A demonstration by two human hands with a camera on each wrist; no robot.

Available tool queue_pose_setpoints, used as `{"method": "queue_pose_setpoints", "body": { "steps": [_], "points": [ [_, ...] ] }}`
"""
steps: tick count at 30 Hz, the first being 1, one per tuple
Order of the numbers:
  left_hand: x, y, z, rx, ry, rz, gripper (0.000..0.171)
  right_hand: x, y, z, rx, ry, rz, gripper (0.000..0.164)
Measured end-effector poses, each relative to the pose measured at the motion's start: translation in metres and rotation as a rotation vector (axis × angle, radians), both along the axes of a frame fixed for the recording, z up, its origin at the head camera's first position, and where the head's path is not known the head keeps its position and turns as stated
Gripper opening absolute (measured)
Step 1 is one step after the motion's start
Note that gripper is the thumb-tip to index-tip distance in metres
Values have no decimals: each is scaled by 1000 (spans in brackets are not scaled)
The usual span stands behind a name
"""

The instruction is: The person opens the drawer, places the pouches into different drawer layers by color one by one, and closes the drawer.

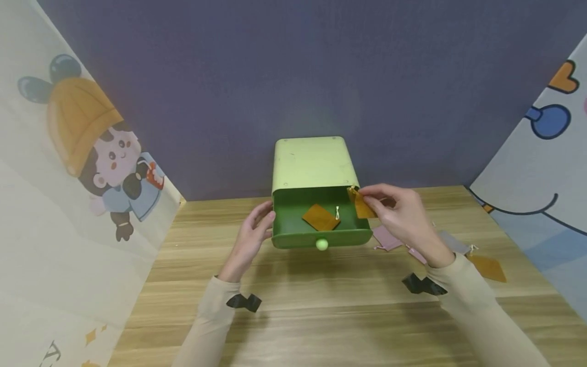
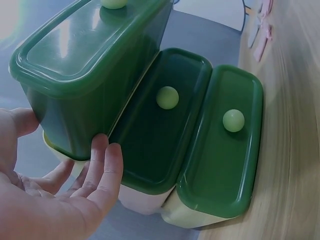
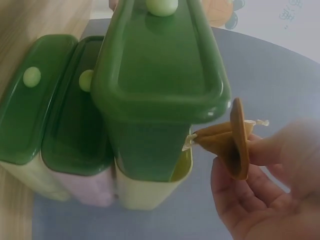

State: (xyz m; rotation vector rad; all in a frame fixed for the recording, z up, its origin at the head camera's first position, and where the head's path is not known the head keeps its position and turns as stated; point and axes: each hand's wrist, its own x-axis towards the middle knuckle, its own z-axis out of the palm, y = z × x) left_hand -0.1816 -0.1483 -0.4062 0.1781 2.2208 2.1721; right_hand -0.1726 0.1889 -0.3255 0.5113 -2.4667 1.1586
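A small drawer cabinet [image 1: 314,160] with a pale green top has its green top drawer [image 1: 293,241] pulled out. An orange-brown drawstring pouch [image 1: 318,217] lies flat inside, its pale cord beside it. Over the drawer's right side, my right hand [image 1: 405,216] pinches another orange-brown drawstring pouch [image 3: 240,142] between thumb and fingers. This pouch's mouth looks partly open in the right wrist view. My left hand [image 1: 249,229] is at the drawer's left side, fingers loosely extended with the tips at the drawer wall [image 2: 65,117]; firm contact is hard to tell.
Below the pulled-out drawer are two pushed-in drawers [image 2: 150,135] with round pale knobs. On the wooden table to the right lie pink pouches [image 1: 387,238], a grey pouch [image 1: 451,241] and an orange pouch [image 1: 488,267]. A dark blue panel [image 1: 229,102] stands behind the cabinet.
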Motion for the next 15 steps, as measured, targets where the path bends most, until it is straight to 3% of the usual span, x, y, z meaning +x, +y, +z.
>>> {"method": "queue_pose_setpoints", "body": {
  "steps": [7, 15],
  "points": [
    [0, 0, 1, 5, 5, 3, 57, -8, -14, 0, -42, -17, 40, 14],
    [0, 1, 1, -2, 2, 4, 57, -17, -26, -6, -12, -22, 91, 10]
  ]
}}
